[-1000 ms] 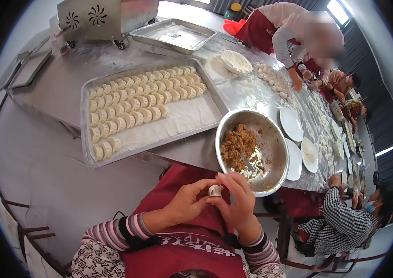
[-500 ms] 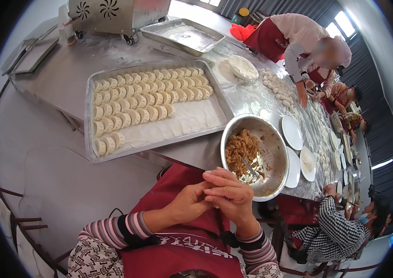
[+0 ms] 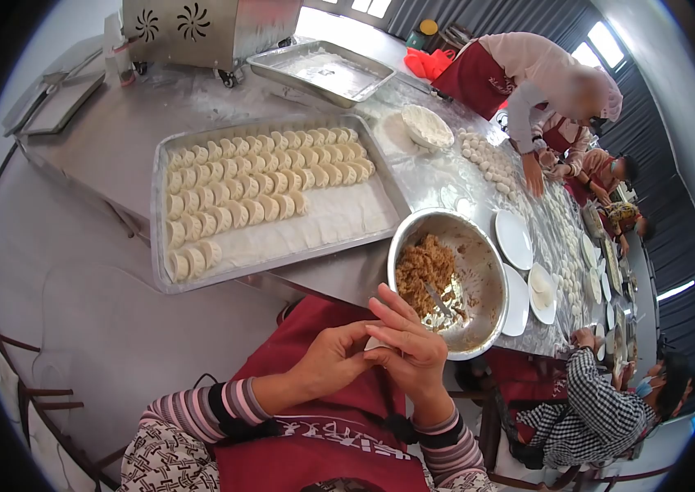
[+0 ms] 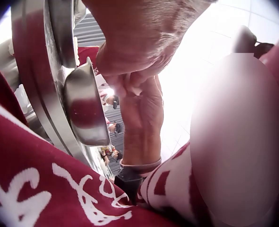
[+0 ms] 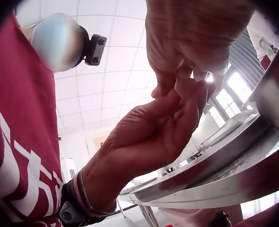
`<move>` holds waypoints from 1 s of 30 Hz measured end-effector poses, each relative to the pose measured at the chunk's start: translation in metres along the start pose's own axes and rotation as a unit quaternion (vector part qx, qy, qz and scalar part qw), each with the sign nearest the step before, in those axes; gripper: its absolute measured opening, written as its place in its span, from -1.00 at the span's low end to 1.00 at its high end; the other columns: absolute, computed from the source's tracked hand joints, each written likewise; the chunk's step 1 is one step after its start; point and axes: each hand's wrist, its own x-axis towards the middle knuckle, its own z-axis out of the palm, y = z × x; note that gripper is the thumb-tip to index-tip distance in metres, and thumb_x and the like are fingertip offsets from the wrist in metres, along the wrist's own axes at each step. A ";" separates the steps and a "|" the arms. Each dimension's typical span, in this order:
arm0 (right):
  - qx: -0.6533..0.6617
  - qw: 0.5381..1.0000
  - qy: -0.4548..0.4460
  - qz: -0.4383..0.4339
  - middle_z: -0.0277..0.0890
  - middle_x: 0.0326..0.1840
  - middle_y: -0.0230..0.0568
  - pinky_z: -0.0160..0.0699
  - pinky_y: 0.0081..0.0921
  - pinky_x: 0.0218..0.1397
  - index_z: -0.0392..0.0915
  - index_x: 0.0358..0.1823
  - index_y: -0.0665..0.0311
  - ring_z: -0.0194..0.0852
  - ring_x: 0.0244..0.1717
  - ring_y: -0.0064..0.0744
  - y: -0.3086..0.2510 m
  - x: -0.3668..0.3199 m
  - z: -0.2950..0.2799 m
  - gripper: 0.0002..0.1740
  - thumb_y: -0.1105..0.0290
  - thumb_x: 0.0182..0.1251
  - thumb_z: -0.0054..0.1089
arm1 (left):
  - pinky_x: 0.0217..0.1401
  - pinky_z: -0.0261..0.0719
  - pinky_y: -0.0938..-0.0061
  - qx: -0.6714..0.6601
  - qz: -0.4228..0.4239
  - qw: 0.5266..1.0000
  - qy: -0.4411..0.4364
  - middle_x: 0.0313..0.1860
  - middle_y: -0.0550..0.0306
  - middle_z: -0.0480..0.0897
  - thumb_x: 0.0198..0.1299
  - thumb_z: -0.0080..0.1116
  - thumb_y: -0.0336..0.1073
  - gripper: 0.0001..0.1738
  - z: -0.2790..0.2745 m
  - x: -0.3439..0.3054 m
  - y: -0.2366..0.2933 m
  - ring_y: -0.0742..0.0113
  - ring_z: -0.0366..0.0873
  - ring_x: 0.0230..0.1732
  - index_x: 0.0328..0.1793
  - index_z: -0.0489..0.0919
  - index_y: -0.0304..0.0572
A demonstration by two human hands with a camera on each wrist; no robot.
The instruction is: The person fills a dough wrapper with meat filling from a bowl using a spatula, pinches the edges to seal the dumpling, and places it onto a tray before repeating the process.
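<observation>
Closed on the dough (image 3: pixel 376 343), the grip comes from both sides: left hand (image 3: pixel 329 359) and right hand (image 3: pixel 415 353) pinch it where their thumbs and fingertips meet, over the apron (image 3: pixel 306 447). Both touch it, so neither is nearer. Only a pale edge shows between the fingers, and which way its long axis runs cannot be told. Right-hand fingers fan up and over; the left ones point inward. Just beyond the right hand is the bowl (image 3: pixel 488 283); the tray (image 3: pixel 327 221) lies farther forward and left, on the desk (image 3: pixel 110 148).
</observation>
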 end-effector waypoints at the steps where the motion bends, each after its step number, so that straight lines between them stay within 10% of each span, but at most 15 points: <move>1: -0.011 1.000 0.016 -0.010 0.55 0.17 -0.09 0.26 -0.14 0.40 0.69 -0.17 0.25 0.34 0.37 -0.04 -0.001 0.000 0.001 -0.64 0.37 -0.08 0.45 | 0.13 0.49 0.58 0.002 0.001 1.000 -0.001 0.10 0.15 0.58 0.31 0.08 -0.50 -0.59 0.002 0.000 0.002 0.50 0.49 0.12 0.30 0.44 -0.26; 30: 0.085 0.984 0.154 0.020 0.58 0.13 -0.05 0.34 -0.20 0.36 0.71 -0.23 0.28 0.25 0.43 -0.03 -0.003 -0.003 0.005 -0.72 0.47 -0.06 0.47 | 0.06 0.50 0.59 0.116 0.096 0.986 0.070 -0.02 0.14 0.60 0.22 0.09 -0.55 -0.57 0.017 0.012 0.009 0.49 0.53 0.00 0.23 0.40 -0.28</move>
